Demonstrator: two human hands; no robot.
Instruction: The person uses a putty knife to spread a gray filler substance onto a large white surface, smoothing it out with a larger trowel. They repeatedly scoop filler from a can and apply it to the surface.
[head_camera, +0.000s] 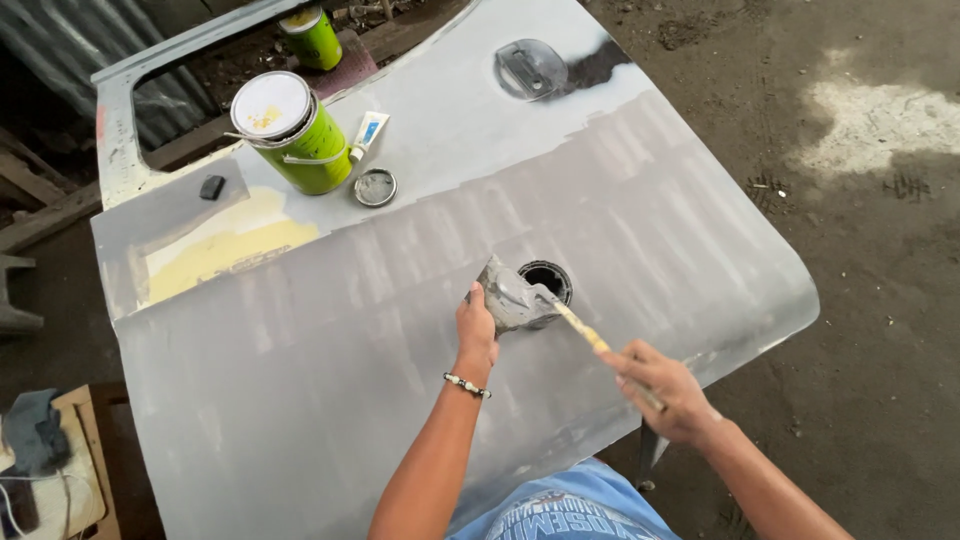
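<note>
At the centre of the frame the left hand (477, 325) has its fingers clamped on a grey-smeared board (510, 295), tilted toward the stick (590, 338) that the right hand (665, 388) grips, keeping the grey paste reachable above the car door (400, 330); a green can (292, 130) stands upper left.

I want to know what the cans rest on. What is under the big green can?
The green can stands on a grey car door panel, beside a tube and small lid. The panel directly beneath it is covered.
</note>
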